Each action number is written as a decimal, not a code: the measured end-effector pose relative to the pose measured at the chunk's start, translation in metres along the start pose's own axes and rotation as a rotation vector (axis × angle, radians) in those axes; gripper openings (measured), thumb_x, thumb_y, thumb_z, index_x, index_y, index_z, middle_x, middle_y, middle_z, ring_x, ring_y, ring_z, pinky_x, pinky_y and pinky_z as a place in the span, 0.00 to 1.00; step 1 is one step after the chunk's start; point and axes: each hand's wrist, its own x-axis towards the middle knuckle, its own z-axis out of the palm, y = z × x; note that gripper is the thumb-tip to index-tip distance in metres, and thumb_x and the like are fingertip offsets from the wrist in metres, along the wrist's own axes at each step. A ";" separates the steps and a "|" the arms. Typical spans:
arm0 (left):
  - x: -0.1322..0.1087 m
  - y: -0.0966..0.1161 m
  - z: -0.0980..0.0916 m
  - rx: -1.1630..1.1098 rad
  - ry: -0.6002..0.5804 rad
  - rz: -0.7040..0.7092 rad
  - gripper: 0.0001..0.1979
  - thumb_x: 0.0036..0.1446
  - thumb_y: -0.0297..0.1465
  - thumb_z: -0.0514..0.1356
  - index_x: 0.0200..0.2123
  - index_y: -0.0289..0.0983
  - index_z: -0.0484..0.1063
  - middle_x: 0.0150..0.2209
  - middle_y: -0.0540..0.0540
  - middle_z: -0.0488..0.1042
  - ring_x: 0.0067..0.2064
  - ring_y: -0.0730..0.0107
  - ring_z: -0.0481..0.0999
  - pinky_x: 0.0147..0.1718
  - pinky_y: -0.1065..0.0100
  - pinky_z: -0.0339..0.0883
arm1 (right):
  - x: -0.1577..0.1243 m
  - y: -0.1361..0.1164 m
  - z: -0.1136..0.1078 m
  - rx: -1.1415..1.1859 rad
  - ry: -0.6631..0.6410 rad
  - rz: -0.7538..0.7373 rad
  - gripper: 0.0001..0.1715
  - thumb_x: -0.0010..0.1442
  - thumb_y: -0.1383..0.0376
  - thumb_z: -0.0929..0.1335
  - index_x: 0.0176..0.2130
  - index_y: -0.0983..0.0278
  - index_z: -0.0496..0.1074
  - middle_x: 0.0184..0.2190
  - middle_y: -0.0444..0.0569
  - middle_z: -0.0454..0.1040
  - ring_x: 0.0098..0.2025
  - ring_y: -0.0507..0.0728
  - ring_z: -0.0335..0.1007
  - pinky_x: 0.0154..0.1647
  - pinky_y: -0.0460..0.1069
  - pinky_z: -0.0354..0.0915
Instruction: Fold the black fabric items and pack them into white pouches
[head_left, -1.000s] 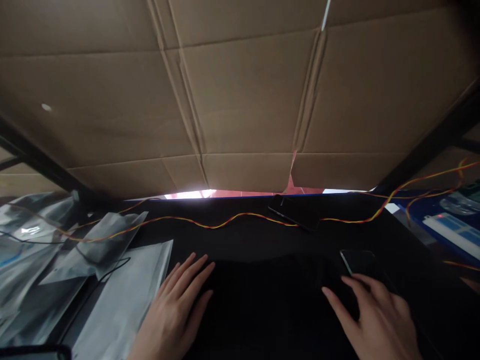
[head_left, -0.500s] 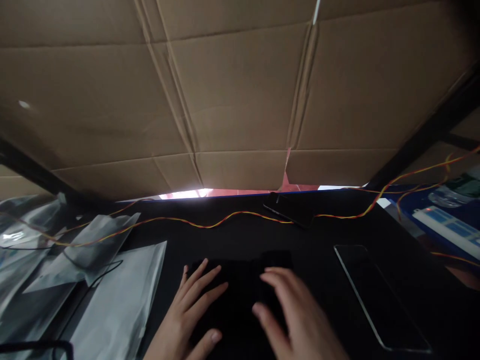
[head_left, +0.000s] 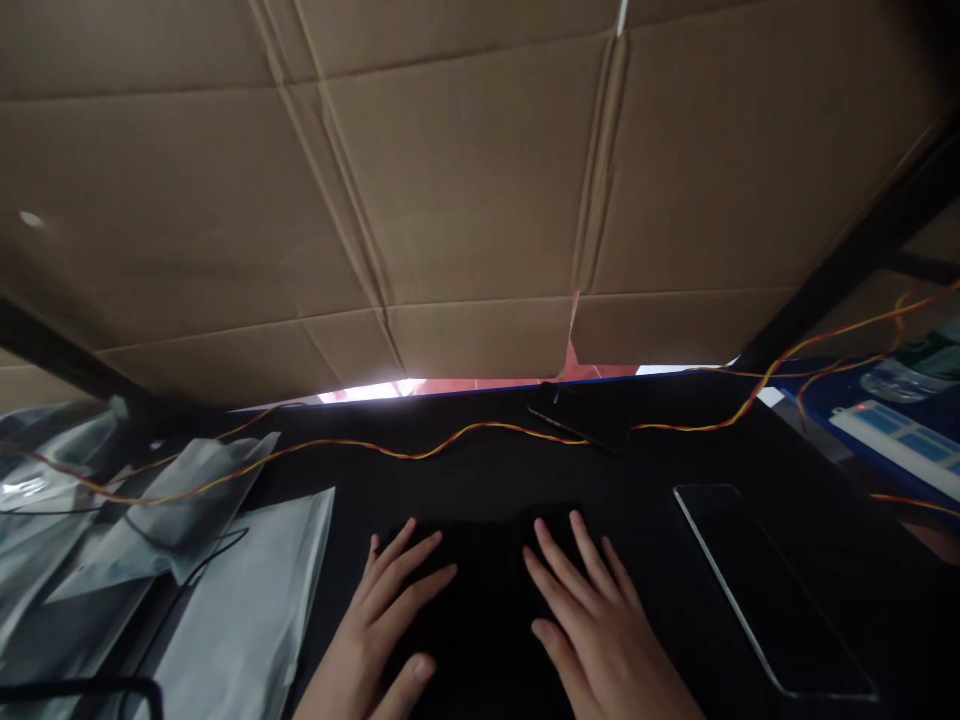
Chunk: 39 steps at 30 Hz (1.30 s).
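Observation:
A very dark, soft-looking black item lies flat on the black tabletop; its outline and kind are hard to make out. My left hand rests on its left side, palm down with fingers spread. On its right side lies my right hand, also flat with the fingers apart. Neither hand is closed around anything. To the right of my right hand is a flat dark rectangle with a pale, clear edge.
Frosted plastic bags lie at the left with a thin black cord. A red-yellow twisted wire crosses the back, passing a dark phone. Cardboard stands behind. At right are a white power strip and a plastic bottle.
My right hand has gone from bent fingers, seen side-on, to lying flat and spread on the black item. My left hand stays almost in place. The view has shifted slightly.

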 end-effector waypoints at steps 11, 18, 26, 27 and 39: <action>0.000 0.005 -0.006 -0.059 0.045 -0.011 0.30 0.80 0.49 0.42 0.78 0.53 0.59 0.77 0.46 0.64 0.79 0.43 0.58 0.72 0.29 0.55 | 0.003 0.014 -0.007 0.123 0.129 0.420 0.23 0.79 0.48 0.61 0.35 0.56 0.64 0.30 0.45 0.72 0.29 0.57 0.75 0.29 0.51 0.72; -0.007 0.007 -0.006 -0.109 0.116 -0.085 0.29 0.80 0.46 0.43 0.79 0.53 0.58 0.77 0.44 0.64 0.78 0.41 0.61 0.71 0.33 0.63 | 0.037 0.000 -0.062 0.100 0.210 0.395 0.19 0.78 0.50 0.61 0.35 0.54 0.61 0.27 0.40 0.68 0.20 0.53 0.69 0.20 0.48 0.64; -0.003 0.003 0.000 -0.069 0.117 -0.052 0.27 0.80 0.41 0.47 0.79 0.51 0.57 0.76 0.47 0.65 0.77 0.51 0.63 0.73 0.44 0.62 | 0.062 -0.049 -0.045 0.503 0.003 0.088 0.24 0.75 0.73 0.57 0.56 0.56 0.75 0.58 0.46 0.82 0.57 0.52 0.83 0.54 0.44 0.79; -0.002 0.004 0.000 -0.060 0.116 -0.050 0.27 0.81 0.41 0.47 0.78 0.51 0.58 0.77 0.47 0.65 0.77 0.52 0.64 0.73 0.44 0.61 | 0.061 -0.046 -0.042 0.494 -0.001 0.098 0.28 0.74 0.76 0.56 0.58 0.57 0.75 0.60 0.46 0.81 0.60 0.52 0.81 0.59 0.45 0.78; 0.033 0.045 0.047 0.217 0.188 -0.081 0.35 0.79 0.30 0.49 0.83 0.38 0.38 0.81 0.38 0.54 0.81 0.48 0.49 0.73 0.42 0.63 | 0.021 -0.042 0.037 0.026 -0.027 -0.098 0.35 0.76 0.67 0.63 0.77 0.66 0.59 0.77 0.45 0.57 0.76 0.67 0.61 0.68 0.63 0.74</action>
